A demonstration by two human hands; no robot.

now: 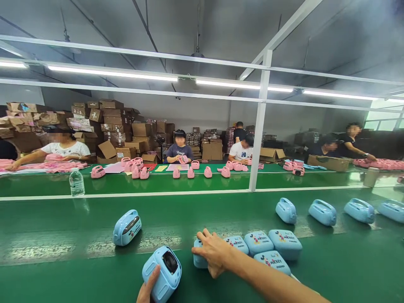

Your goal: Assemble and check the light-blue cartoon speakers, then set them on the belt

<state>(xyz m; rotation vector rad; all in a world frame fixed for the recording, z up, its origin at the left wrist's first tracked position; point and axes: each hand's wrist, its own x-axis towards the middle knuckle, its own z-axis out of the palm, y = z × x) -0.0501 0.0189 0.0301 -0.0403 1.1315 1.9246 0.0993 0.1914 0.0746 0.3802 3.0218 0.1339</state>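
Note:
My left hand (pixel 147 288) shows only at the bottom edge, thumb pressed against a light blue speaker-like case (pixel 162 270) that it holds, lens-like front facing up. My right hand (pixel 213 251) rests with fingers curled over another blue case (pixel 199 258) at the left end of a cluster of several blue cases (pixel 268 248) printed with a cartoon mouse. One more blue case (pixel 126 227) stands alone on the green belt (pixel 63 235) to the left.
Several blue cases (pixel 322 211) sit in a row at the right. A water bottle (pixel 76 182) stands by the white rail. Across the far green table (pixel 221 179) people handle pink cases (pixel 139 168). A white post (pixel 259 139) rises mid-frame; cardboard boxes are stacked behind.

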